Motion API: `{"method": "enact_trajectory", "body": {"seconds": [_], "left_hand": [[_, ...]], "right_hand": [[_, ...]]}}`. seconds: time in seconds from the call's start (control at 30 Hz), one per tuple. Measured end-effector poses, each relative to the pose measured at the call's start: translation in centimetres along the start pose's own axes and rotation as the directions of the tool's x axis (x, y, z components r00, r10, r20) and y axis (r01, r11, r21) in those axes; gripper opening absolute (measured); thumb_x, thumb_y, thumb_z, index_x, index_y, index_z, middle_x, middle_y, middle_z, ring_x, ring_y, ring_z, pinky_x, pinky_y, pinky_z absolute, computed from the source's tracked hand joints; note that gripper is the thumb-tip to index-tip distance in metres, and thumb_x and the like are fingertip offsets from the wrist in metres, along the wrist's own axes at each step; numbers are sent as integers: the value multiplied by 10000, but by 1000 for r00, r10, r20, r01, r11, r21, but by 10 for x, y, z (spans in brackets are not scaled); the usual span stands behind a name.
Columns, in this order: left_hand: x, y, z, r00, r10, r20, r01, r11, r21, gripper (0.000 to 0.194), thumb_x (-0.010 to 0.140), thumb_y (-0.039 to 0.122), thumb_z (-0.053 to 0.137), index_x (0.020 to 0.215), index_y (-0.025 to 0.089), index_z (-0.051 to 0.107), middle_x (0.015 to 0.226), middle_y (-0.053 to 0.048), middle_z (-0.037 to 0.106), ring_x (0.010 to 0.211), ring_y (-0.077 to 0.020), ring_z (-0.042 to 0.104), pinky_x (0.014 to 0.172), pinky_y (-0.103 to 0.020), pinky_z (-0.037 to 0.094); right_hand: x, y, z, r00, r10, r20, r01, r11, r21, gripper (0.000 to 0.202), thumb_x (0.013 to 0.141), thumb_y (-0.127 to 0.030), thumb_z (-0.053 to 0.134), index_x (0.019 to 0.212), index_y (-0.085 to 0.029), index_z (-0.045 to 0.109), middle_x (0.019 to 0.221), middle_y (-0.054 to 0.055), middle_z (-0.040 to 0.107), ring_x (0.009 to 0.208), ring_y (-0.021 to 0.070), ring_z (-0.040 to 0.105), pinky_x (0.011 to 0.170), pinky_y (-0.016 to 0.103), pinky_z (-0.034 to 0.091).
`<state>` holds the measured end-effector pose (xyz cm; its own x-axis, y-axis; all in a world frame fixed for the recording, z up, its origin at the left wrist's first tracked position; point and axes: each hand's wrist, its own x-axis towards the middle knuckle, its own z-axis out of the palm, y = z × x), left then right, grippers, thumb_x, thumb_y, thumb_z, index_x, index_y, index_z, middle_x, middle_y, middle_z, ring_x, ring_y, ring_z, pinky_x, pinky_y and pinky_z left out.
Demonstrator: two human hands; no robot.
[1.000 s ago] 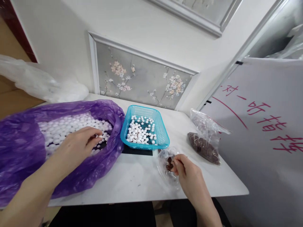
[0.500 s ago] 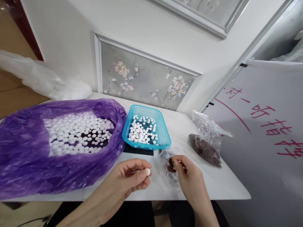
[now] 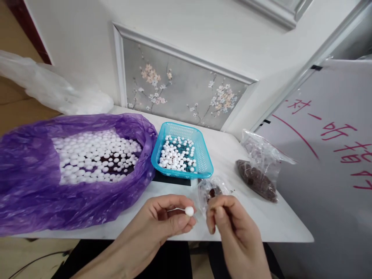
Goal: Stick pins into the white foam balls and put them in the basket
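Between the thumb and fingers of my left hand (image 3: 167, 221) is a small white ball (image 3: 189, 211), with a thin pale strand running back from it. My right hand (image 3: 232, 224) is just to its right, thumb and fingertips pressed together; whatever they pinch is too small to make out. Behind that hand lies an open clear bag (image 3: 205, 189) with dark brown material inside. Many white balls rest in a blue plastic basket (image 3: 205, 155) beyond my hands. On the left, a large purple bag (image 3: 26, 193) holds a mass of similar white balls.
A clear zip bag of brown material (image 3: 257, 180) lies at the table's right side. A white plastic bag (image 3: 58, 91) is at the back left. A whiteboard (image 3: 334, 162) with red writing stands right. The wall is behind the table (image 3: 261, 223).
My right hand has lifted away from the small clear bag toward the front and closer to my left hand. The white ball now shows more fully at my left fingertips. The view has shifted slightly.
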<state>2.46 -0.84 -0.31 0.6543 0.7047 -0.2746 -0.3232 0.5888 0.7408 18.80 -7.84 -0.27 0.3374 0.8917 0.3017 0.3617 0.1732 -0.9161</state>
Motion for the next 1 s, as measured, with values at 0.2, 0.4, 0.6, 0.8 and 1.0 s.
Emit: {"method": "enact_trajectory", "body": {"seconds": [0.2, 0.4, 0.6, 0.8, 1.0], "left_hand": [[-6, 2, -1, 995, 69, 67, -67, 997, -33, 143, 720, 233, 850, 856, 210, 815, 709, -8, 749, 718, -120, 662, 751, -204, 524], [-8, 5, -8, 991, 125, 55, -127, 991, 45, 104, 747, 190, 827, 832, 236, 789, 755, 7, 764, 758, -126, 681, 749, -194, 521], [-9, 5, -13, 981, 174, 84, -183, 976, 121, 83, 787, 177, 789, 822, 250, 770, 788, 19, 733, 812, -132, 675, 789, -204, 515], [-8, 4, -11, 975, 210, 70, -219, 962, 161, 87, 775, 168, 794, 812, 245, 779, 812, 12, 725, 807, -135, 662, 773, -206, 519], [-9, 5, -10, 956, 289, 55, -294, 937, 186, 98, 752, 151, 807, 791, 240, 791, 835, 20, 699, 801, -118, 639, 757, -190, 527]], "right_hand": [[-17, -17, 41, 976, -180, -124, 187, 981, 46, 180, 983, -160, 462, 867, -255, 562, 791, -23, 542, 666, 125, 538, 615, 229, 448], [-17, -18, 49, 970, -198, -142, 193, 980, -44, 201, 989, -157, 435, 841, -254, 531, 767, -31, 515, 663, 121, 534, 622, 229, 436], [-18, -17, 49, 974, -193, -116, 185, 980, -71, 205, 987, -140, 435, 835, -247, 521, 764, -24, 509, 670, 127, 520, 616, 232, 426], [-20, -20, 50, 970, -213, -121, 198, 972, -124, 194, 982, -113, 437, 869, -243, 527, 794, -7, 527, 681, 139, 539, 615, 239, 441], [-20, -22, 51, 953, -258, -161, 223, 952, -209, 196, 969, -102, 446, 839, -231, 515, 775, -21, 526, 661, 119, 527, 627, 203, 438]]}}
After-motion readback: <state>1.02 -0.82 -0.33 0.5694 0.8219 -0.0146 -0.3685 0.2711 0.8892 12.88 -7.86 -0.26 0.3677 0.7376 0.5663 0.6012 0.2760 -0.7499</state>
